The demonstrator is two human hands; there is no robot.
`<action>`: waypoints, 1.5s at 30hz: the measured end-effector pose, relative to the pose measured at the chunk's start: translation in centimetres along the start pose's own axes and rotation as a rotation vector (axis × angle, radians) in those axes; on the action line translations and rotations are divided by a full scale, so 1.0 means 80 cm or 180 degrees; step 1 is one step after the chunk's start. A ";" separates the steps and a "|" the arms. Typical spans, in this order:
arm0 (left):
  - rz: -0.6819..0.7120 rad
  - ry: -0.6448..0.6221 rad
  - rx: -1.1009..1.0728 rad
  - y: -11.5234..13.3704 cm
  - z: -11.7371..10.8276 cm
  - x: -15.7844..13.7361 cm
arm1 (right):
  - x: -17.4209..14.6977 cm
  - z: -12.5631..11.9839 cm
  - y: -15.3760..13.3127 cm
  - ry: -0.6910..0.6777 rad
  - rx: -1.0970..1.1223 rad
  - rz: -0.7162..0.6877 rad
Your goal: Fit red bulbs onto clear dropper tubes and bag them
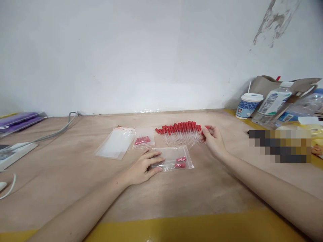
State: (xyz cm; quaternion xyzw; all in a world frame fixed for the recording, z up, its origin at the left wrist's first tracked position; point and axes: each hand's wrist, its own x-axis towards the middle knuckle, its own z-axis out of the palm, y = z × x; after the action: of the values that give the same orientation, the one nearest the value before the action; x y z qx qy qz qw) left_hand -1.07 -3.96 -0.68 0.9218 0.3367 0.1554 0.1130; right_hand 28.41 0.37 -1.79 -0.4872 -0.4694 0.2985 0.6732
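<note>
A clear zip bag [168, 153] lies flat with two red-bulbed droppers [180, 165] inside. My left hand [145, 166] rests on the bag's left end, fingers spread and lying over the plastic. Behind the bag is a row of glass-clear droppers [185, 127] with red rubber bulbs pointing away from me. At the row's right end, my right hand [212, 139] pinches one dropper [195, 143] near its red bulb, its clear tube slanting down to the left. Another bag [143, 133] with several droppers sits to the left of the row.
A stack of flat zip bags [114, 144] lies at left. Farther left are a power strip [19, 156], a grey cable [58, 129] and purple packages [22, 121]. At right stand a paper cup [248, 106] and a plastic bottle [274, 102]. A white wall [151, 60] bounds the back.
</note>
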 end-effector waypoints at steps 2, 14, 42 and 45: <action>0.0003 -0.0016 -0.0013 0.000 0.000 0.000 | -0.017 -0.001 0.003 0.0089 0.0258 0.0285; -0.0007 0.0027 -0.0099 -0.001 0.002 0.000 | -0.048 -0.009 0.004 -0.1835 -0.1054 0.0398; -0.0125 -0.0176 -0.0030 -0.003 0.003 0.001 | 0.042 0.049 -0.014 -0.0698 -0.3306 -0.0625; -0.0133 -0.0193 -0.0022 -0.003 0.002 -0.001 | 0.050 0.077 -0.010 -0.0500 -0.3814 -0.0296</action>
State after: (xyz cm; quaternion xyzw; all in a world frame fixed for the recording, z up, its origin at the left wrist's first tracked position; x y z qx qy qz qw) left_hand -1.20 -3.82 -0.95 0.9185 0.3517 0.1262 0.1296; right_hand 24.23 5.88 0.83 -0.7370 -0.6249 -0.0125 0.2573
